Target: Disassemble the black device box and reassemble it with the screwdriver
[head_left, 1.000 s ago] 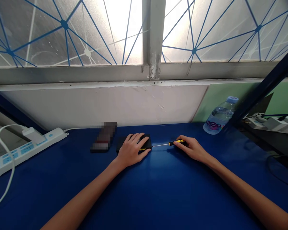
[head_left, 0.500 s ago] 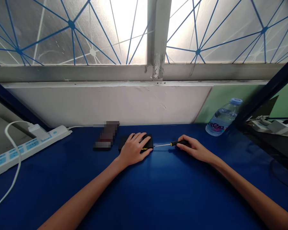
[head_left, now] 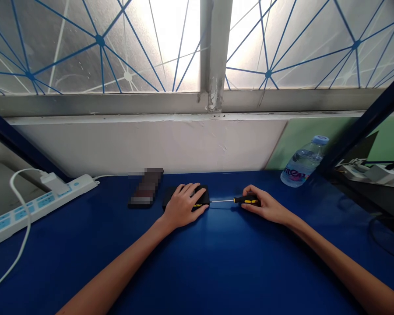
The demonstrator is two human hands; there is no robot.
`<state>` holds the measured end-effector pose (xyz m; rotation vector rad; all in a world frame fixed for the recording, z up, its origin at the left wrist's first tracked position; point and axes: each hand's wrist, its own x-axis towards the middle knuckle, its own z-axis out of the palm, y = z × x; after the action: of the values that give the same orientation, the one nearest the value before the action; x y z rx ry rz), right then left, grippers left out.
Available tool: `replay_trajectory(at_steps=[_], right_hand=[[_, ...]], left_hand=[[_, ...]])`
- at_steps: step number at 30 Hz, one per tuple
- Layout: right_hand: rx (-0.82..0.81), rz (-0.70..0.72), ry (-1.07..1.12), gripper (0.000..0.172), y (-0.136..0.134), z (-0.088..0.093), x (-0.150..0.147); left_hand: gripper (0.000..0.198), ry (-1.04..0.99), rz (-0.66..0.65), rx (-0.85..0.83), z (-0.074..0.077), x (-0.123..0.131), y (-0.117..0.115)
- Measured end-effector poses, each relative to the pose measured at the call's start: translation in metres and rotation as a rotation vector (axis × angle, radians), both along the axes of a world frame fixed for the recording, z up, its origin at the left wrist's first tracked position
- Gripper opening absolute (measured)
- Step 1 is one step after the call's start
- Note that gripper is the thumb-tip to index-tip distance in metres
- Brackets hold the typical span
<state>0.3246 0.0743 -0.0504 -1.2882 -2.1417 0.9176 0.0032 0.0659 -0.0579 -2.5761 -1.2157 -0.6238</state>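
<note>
A flat black box-like object with a yellow mark rests on the blue desk. From above, my left hand grips it, fingers over its top and thumb along the near edge; much of it is hidden. My right hand holds a screwdriver with a black and yellow handle, between thumb and fingers. Its thin shaft lies level and points left. The tip meets the right side of the black object, though how it sits there is too small to tell.
A dark, partly pixelated flat object lies left of the black object. At far left is a white power strip with a plugged-in white cable. A water bottle leans at the right, near more plugs.
The screwdriver handle has turned in my right hand, so its yellow marks now show, and the fingers have shifted on it. My left hand and the black object stay put.
</note>
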Motion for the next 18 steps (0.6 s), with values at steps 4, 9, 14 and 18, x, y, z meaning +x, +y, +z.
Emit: replay_trajectory(at_steps=[4, 9, 14, 18], right_hand=[[-0.049, -0.001, 0.101, 0.031, 0.0018, -0.0044, 0.0], [-0.071, -0.016, 0.176, 0.034, 0.0007, -0.0039, -0.0013], [-0.003, -0.041, 0.073, 0.036, -0.0008, -0.0008, -0.003], [0.049, -0.041, -0.033, 0.044, -0.0007, 0.0021, -0.0056]], left_hand=[[0.05, 0.01, 0.005, 0.004, 0.0007, 0.0001, -0.0005], [0.048, 0.0, 0.003, 0.004, 0.0024, 0.0008, -0.0012], [0.048, -0.01, 0.0, 0.009, 0.0029, 0.0009, -0.0009], [0.048, 0.002, 0.005, 0.006, 0.0019, 0.0004, -0.0007]])
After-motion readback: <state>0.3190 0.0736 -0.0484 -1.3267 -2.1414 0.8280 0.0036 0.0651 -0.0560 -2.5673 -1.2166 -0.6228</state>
